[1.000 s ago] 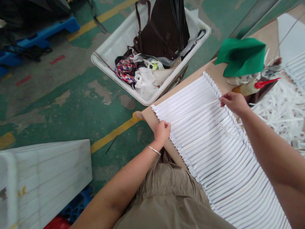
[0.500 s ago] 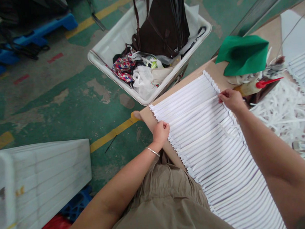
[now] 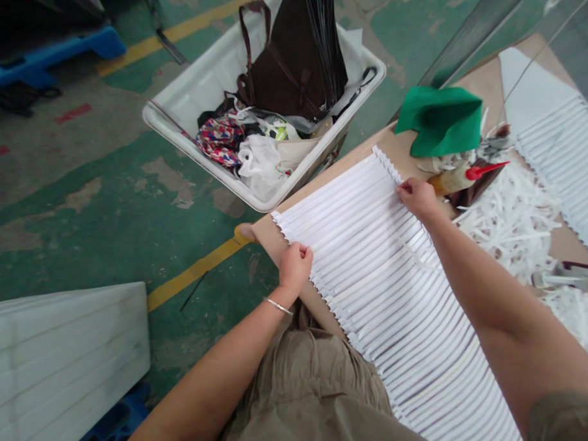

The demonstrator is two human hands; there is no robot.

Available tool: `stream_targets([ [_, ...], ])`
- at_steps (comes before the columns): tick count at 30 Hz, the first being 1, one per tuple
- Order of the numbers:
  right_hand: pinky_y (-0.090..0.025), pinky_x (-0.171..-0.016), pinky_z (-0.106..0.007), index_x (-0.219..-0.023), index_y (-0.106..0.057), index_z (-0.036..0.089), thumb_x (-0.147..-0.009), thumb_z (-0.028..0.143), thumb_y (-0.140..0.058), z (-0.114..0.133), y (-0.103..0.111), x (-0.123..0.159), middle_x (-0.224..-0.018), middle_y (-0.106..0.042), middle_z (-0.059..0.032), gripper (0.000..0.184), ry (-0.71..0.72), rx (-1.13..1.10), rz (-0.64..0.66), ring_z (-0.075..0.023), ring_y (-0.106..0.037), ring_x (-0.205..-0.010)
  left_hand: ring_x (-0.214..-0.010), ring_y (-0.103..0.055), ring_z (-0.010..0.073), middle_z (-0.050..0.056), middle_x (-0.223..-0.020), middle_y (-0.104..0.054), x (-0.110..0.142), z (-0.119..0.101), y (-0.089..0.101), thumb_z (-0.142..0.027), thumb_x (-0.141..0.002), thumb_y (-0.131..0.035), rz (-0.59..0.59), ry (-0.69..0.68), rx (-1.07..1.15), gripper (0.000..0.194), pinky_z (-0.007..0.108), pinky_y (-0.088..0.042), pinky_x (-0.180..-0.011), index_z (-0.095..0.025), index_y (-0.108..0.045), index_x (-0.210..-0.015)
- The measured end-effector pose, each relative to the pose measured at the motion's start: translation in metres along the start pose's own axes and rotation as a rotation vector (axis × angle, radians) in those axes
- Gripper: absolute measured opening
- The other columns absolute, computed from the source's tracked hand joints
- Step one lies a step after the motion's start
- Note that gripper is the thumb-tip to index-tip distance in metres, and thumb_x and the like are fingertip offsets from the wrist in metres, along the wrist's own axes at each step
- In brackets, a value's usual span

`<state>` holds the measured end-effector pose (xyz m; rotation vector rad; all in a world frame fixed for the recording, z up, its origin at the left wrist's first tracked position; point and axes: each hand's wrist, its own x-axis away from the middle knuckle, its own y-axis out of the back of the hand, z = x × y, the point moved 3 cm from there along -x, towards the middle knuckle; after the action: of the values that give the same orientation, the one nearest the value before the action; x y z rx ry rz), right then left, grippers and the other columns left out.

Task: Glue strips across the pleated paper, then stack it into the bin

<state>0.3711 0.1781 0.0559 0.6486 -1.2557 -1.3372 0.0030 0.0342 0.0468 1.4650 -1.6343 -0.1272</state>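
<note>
Overlapping white strips [image 3: 363, 257] lie in a long row across the table, their ends forming jagged edges on both sides. My left hand [image 3: 295, 267] is closed in a pinch at the left end of one strip, near the table's edge. At the same strip's right end, my right hand [image 3: 418, 198] pinches with thumb and forefinger. The strip runs taut between the two hands, over the others. A loose, narrow white sliver [image 3: 415, 251] rests on the row below my right hand. Close beyond that hand lies a glue bottle [image 3: 449, 181] with a red nozzle.
A folded green cloth [image 3: 440, 122] lies beyond the bottle. White shreds [image 3: 511, 226] are heaped to the right, beside a second row of strips [image 3: 562, 159]. A white bin [image 3: 269, 199] holding brown bags stands past the table; another white container [image 3: 72, 357] is at left.
The view has swung slightly to the right, so things appear further left. Both hands keep their pinch at about the same places on the row of strips.
</note>
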Motion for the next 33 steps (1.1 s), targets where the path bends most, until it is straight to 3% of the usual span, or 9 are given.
stream_targets([
  [15,-0.044,-0.068,-0.031,-0.082,-0.060,0.025,-0.082,0.034,-0.058,0.007,-0.010,-0.004,-0.083,-0.068,-0.0063,0.009,0.003,0.024,-0.014,-0.0237,-0.062,-0.080,-0.066,-0.063,0.0167,0.003,-0.070,-0.066,0.000,-0.005,0.002,-0.029,-0.087,-0.050,0.023,-0.004,-0.012,0.018,0.025,-0.043,-0.062,-0.020,-0.055,-0.072],
  [20,-0.042,-0.065,-0.030,-0.086,-0.059,0.026,-0.083,0.036,-0.059,0.002,0.004,0.006,-0.083,-0.068,-0.0066,0.011,-0.075,0.055,-0.080,-0.0231,-0.061,-0.078,-0.070,-0.063,0.0192,0.004,-0.070,-0.066,0.002,-0.012,0.013,-0.033,-0.087,-0.054,0.036,-0.002,-0.164,0.020,0.027,-0.042,-0.064,-0.021,-0.055,-0.071],
  [23,-0.039,-0.062,-0.029,-0.080,-0.058,0.023,-0.084,0.041,-0.059,-0.012,0.018,0.037,-0.074,-0.065,-0.0057,0.018,-0.045,0.068,-0.051,-0.0211,-0.058,-0.071,-0.069,-0.062,0.0195,0.003,-0.071,-0.065,0.004,-0.012,0.022,-0.033,-0.087,-0.054,0.049,0.020,-0.212,0.017,0.027,-0.040,-0.063,-0.022,-0.056,-0.075],
  [28,-0.038,-0.058,-0.028,-0.079,-0.060,0.020,-0.083,0.053,-0.057,-0.037,0.016,0.123,-0.066,-0.058,-0.0017,0.034,0.050,-0.071,0.190,-0.0167,-0.053,-0.061,-0.072,-0.063,0.0192,0.003,-0.076,-0.067,0.013,-0.014,0.026,-0.029,-0.090,-0.051,0.065,-0.077,-0.184,0.011,0.027,-0.041,-0.066,-0.021,-0.057,-0.087],
  [31,-0.043,-0.065,-0.031,-0.083,-0.062,0.020,-0.085,0.045,-0.057,-0.036,0.011,0.160,-0.077,-0.060,-0.0052,0.026,0.084,-0.055,0.129,-0.0186,-0.055,-0.067,-0.076,-0.063,0.0197,0.004,-0.077,-0.067,0.024,-0.025,0.022,-0.027,-0.092,-0.049,0.136,-0.174,-0.167,0.012,0.028,-0.043,-0.069,-0.020,-0.059,-0.091],
  [33,-0.045,-0.073,-0.034,-0.081,-0.062,0.020,-0.085,0.036,-0.055,-0.023,0.012,0.175,-0.086,-0.061,-0.0089,0.018,0.133,-0.008,0.070,-0.0223,-0.058,-0.077,-0.078,-0.064,0.0197,0.004,-0.079,-0.067,0.035,-0.039,0.019,-0.025,-0.093,-0.047,0.194,-0.249,-0.136,0.013,0.028,-0.045,-0.072,-0.020,-0.060,-0.095],
])
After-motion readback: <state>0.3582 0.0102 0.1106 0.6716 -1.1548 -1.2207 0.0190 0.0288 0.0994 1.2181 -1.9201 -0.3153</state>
